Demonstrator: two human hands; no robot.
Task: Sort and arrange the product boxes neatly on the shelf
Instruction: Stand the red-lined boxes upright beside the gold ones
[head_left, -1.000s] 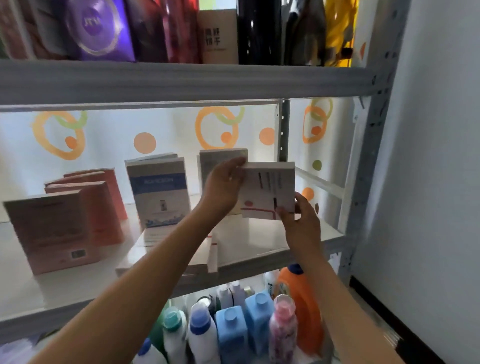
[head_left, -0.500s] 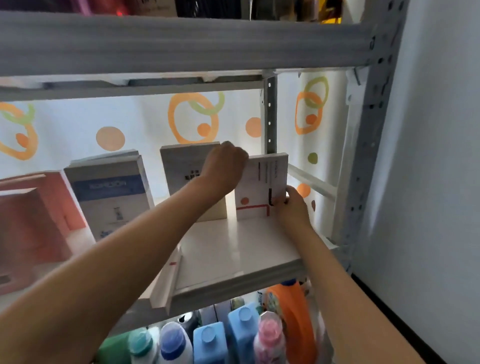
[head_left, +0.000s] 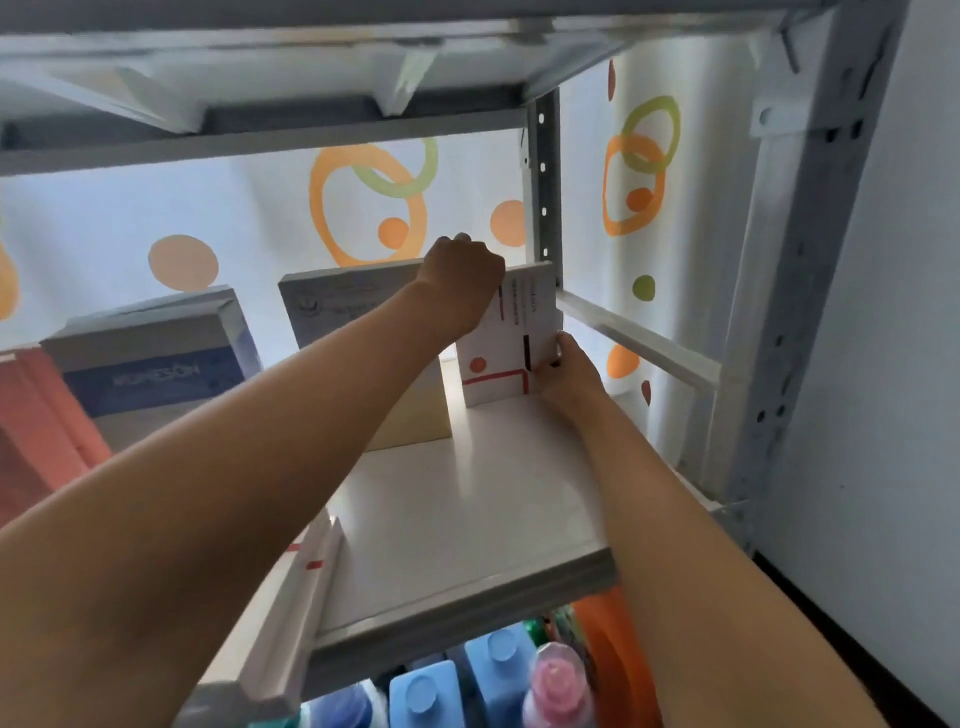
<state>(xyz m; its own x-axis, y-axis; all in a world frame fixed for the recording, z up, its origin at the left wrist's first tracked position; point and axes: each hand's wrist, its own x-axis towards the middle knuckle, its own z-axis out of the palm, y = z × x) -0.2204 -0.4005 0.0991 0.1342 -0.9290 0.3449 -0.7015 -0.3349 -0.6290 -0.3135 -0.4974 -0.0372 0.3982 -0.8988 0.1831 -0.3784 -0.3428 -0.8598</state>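
- While both hands hold it, white box w/ red lines (head_left: 511, 338) stands upright at back-right of white shelf board (head_left: 467, 514), its right edge just beside rear perforated post (head_left: 543, 182).
- Left hand (head_left: 462, 291) curled over box's top-left corner, knuckles facing cam; covers upper left of the box face.
- Right hand (head_left: 569, 374) grips lower right edge, thumb on the front face.
- Grey-and-tan box (head_left: 358, 322) upright just left of it, small gap between; left forearm crosses in front & hides much of its face.
- Blue-banded box (head_left: 150, 364) further left, tilted; orange-red boxes (head_left: 36, 415) at far left, blurred.
- Flat white box w/ red mark (head_left: 296, 597) lies at shelf front edge, overhanging a bit.
- Below shelf: blue bottles (head_left: 457, 686), pink-capped bottle (head_left: 558, 680), orange jug (head_left: 605, 654), all plastic, tops only.
- Grey metal rack frame w/ holes (head_left: 800, 312) on right; side rail (head_left: 639, 343) runs close to box.
- Backdrop (head_left: 260, 218) white w/ orange & green rings, dots. Boxes look matte cardboard, shelf glossy.
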